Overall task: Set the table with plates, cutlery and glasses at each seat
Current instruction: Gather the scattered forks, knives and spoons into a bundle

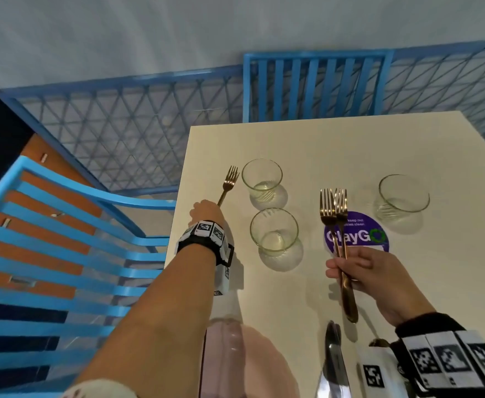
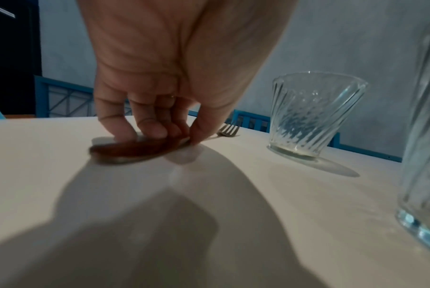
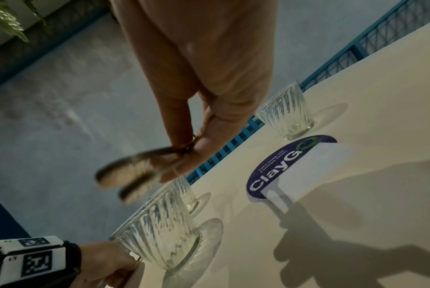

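Left hand (image 1: 205,209) pinches a gold fork (image 1: 229,182) flat on the counter (image 1: 379,145) at nine o'clock; right hand (image 1: 370,271) grips two forks (image 1: 334,214). Sliding it could knock the ribbed glass (image 1: 262,179) beside it.

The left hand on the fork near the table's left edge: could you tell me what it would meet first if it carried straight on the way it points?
Probably nothing but the fork itself: the left hand points along it toward the table's far edge. The far glass stands just right of that line.

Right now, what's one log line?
left hand: sets fork on table | right hand: holds two forks | glasses: three
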